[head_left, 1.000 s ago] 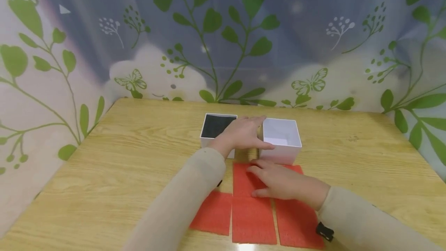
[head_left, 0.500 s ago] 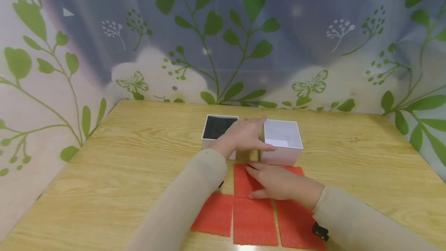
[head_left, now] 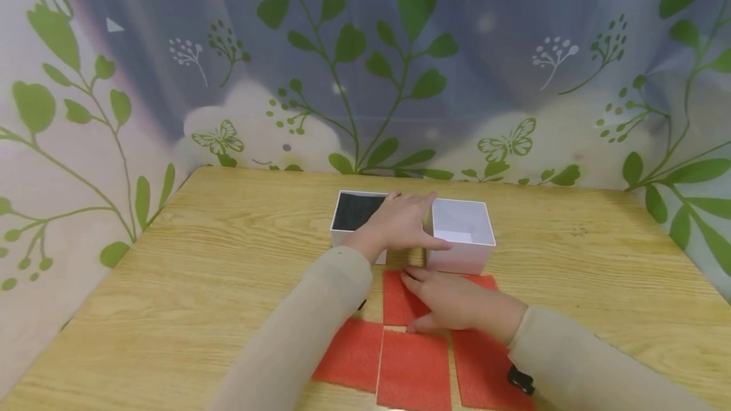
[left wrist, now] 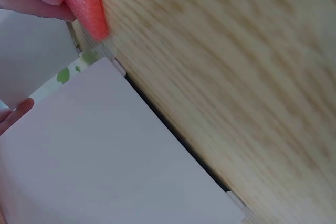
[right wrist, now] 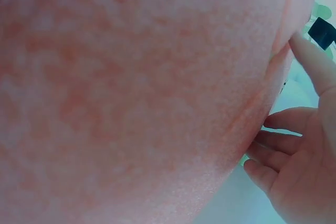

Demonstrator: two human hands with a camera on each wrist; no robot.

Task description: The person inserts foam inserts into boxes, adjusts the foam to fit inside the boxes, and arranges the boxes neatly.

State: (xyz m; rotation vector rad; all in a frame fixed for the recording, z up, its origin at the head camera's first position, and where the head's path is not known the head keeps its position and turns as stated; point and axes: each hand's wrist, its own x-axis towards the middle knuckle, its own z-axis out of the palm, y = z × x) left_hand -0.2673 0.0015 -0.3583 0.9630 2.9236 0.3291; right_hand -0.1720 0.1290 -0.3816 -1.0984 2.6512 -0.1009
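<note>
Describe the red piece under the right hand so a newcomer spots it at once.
On the wooden table, find the white box with the pale inside. Just on its near side lies a flat red piece, partly covered by the right hand. Three other red pieces form a row nearer the camera; this one sits beyond them, nearest that box.

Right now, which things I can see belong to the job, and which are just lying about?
Likely the job's:
box with black inside
box with pale inside
left hand, by both boxes
farthest red sheet
right hand, at that sheet
three nearer red sheets

Likely just there:
wooden table
leaf-patterned backdrop
</note>
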